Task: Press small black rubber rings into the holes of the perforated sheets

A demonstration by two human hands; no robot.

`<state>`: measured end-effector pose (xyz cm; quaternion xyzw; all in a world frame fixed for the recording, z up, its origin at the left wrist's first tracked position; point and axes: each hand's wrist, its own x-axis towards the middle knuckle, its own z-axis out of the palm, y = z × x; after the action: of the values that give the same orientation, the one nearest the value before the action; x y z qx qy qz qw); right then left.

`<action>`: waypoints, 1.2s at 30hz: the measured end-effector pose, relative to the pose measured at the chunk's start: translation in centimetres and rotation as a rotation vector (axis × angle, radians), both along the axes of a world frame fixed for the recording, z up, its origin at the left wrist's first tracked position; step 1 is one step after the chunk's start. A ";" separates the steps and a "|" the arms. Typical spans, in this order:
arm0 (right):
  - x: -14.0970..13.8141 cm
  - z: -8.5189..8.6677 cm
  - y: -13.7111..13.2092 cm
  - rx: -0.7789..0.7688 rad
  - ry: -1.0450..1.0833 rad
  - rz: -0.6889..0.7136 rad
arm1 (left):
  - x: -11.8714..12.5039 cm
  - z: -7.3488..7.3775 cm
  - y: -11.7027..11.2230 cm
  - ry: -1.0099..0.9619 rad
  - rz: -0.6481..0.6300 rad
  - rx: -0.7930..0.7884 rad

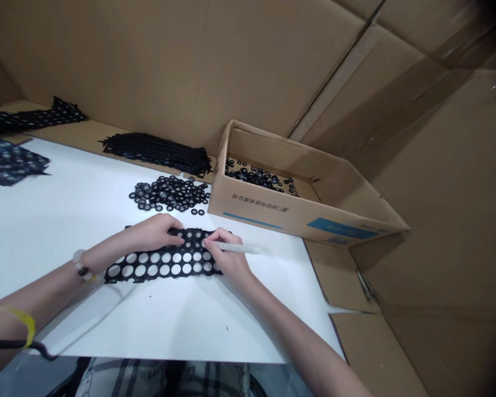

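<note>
Cardboard panels (169, 55) wall in a white table (169, 320). On it, the right hand (230, 253) grips a white pen-like tool (237, 247) between thumb and fingers at the right end of a black perforated sheet (171, 263). The left hand (161, 231) rests at the sheet's upper rows, thumb and forefinger slightly parted; whether it pinches anything, I cannot tell. The sheet lies flat near the table's front edge; its two lower rows of round holes show white, while the upper rows look grey. A beaded bracelet (81, 267) circles the left wrist. Just beyond the sheet is a loose pile of black rings (169, 193). Behind that lies a bundle of black strips (157, 151); to its right, an open cardboard box (256, 207) holds more rings. Dotted black sheets (12, 160) lie at far left.
</note>
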<state>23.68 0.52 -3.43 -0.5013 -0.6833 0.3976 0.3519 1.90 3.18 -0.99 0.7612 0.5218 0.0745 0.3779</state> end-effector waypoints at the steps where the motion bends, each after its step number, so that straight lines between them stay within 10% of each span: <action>1: 0.4 0.1 0.2 -0.020 0.013 -0.014 | 0.0 0.1 0.0 0.004 0.010 0.009; 36: 0.0 -0.6 0.2 0.026 0.090 -0.047 | 1.6 -1.6 -0.6 -0.177 0.006 0.095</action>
<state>23.69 0.72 -4.04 -0.4944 -0.6598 0.4024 0.3979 3.52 2.55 -2.64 0.7672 0.4845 0.1672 0.3857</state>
